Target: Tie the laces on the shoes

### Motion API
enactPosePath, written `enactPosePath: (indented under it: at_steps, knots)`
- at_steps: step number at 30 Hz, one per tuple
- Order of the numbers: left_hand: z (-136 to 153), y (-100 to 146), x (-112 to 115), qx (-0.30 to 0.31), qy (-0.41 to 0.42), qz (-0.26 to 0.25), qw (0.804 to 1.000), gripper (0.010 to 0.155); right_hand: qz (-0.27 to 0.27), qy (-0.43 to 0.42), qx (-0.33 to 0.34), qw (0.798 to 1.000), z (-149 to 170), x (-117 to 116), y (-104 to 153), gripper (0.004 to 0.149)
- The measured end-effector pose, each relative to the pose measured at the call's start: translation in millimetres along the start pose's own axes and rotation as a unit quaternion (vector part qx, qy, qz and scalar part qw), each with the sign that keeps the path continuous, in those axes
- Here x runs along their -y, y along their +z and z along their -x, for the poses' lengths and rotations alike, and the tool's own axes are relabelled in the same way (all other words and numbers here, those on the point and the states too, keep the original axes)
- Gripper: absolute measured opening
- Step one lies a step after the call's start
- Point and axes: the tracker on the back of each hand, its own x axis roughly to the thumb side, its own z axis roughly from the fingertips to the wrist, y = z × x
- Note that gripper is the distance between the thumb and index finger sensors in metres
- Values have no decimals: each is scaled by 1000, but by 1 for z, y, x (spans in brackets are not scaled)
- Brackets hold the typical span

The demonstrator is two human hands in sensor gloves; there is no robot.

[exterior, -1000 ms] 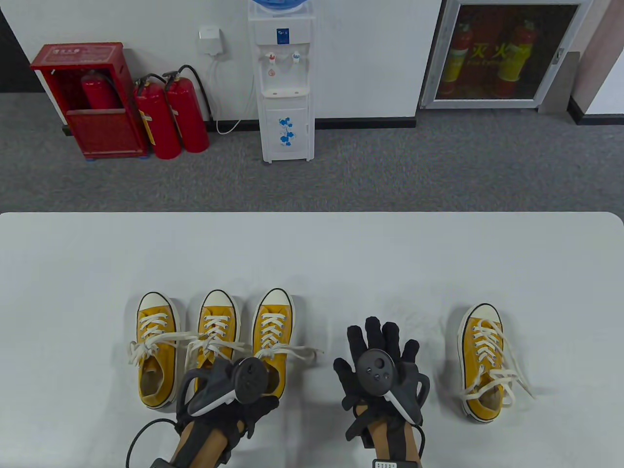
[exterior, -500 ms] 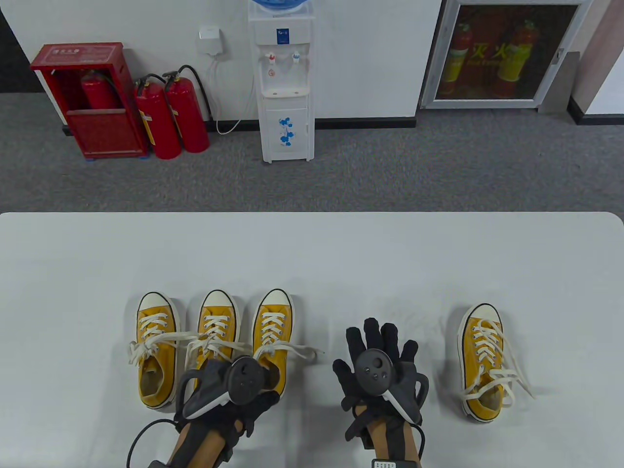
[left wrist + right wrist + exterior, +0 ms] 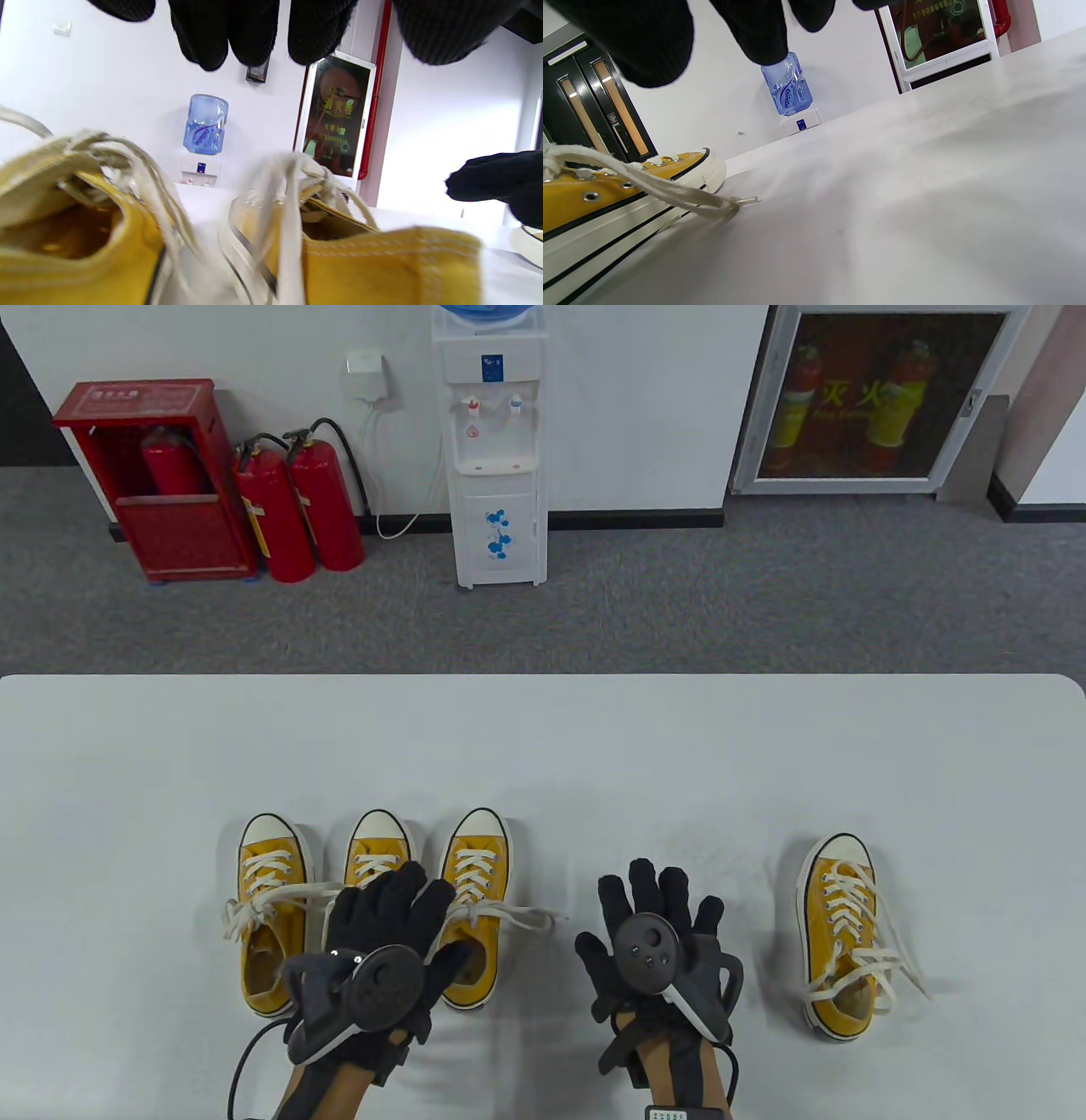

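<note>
Four yellow canvas shoes with white laces stand toes away from me on the white table (image 3: 543,755). Three sit side by side at the left: the first shoe (image 3: 271,912), the second shoe (image 3: 379,844) and the third shoe (image 3: 477,874). My left hand (image 3: 399,899) lies palm down over the second shoe with straight, spread fingers (image 3: 250,29) and holds nothing. A loose lace (image 3: 530,918) trails right from the third shoe. My right hand (image 3: 657,891) rests flat and open on the bare table. The fourth shoe (image 3: 840,933) stands alone at the right, its laces (image 3: 891,976) loose.
Beyond the table's far edge stand a water dispenser (image 3: 496,449), red fire extinguishers (image 3: 297,509) and a red cabinet (image 3: 157,475) on grey carpet. A cable (image 3: 242,1060) runs from my left wrist.
My left hand has turned palm down and stretched its fingers forward over the second shoe; before, it hung curled behind the shoes' heels. The right hand barely moved.
</note>
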Motion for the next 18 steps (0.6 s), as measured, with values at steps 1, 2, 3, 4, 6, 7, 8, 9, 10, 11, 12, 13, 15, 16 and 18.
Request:
enactPosePath:
  at_steps: [1, 2, 3, 4, 6, 7, 8, 9, 10, 11, 12, 13, 15, 16, 18]
  knots:
    - [2, 0, 0, -4, -8, 0, 1000, 77, 0, 0, 1, 1000, 0, 0, 0, 76]
    - [3, 0, 0, -6, -13, 1, 1000, 80, 0, 1, 2, 1000, -1, 0, 0, 76]
    - [5, 0, 0, -11, -21, 1, 1000, 81, 1, 2, 3, 1000, -2, 0, 0, 76]
    - [7, 0, 1, -15, -29, 2, 999, 82, 1, 3, 4, 1000, -2, 1, 0, 76]
    - [11, -1, 3, -22, -40, 12, 999, 85, 2, 1, 7, 1000, -4, 2, 1, 76]
    - [13, -2, 4, -28, -46, 21, 998, 86, 2, 1, 11, 1000, -6, 2, 1, 76]
    - [15, -2, 6, -34, -50, 32, 998, 87, 3, 1, 15, 1000, -7, 2, 1, 76]
    - [17, -2, 7, -37, -50, 38, 997, 88, 2, 4, 18, 1000, -9, 3, 1, 76]
    - [19, -3, 9, -40, -49, 37, 997, 88, 1, 9, 20, 1000, -11, 4, 1, 76]
    - [21, -3, 10, -46, -46, 42, 997, 88, 2, 8, 21, 1000, -12, 6, 1, 76]
    - [23, -3, 11, -49, -45, 47, 997, 88, 3, 5, 22, 1000, -13, 8, 1, 76]
    - [24, -3, 12, -50, -43, 50, 997, 88, 2, 2, 21, 1000, -14, 11, 0, 76]
    - [25, -4, 14, -53, -41, 52, 996, 88, 2, 0, 15, 1000, -14, 17, -2, 76]
    - [25, -4, 15, -53, -40, 57, 996, 88, 5, -4, 11, 1000, -14, 21, -3, 76]
    - [25, -4, 16, -52, -41, 60, 996, 88, 6, -6, 1, 1000, -11, 28, -4, 76]
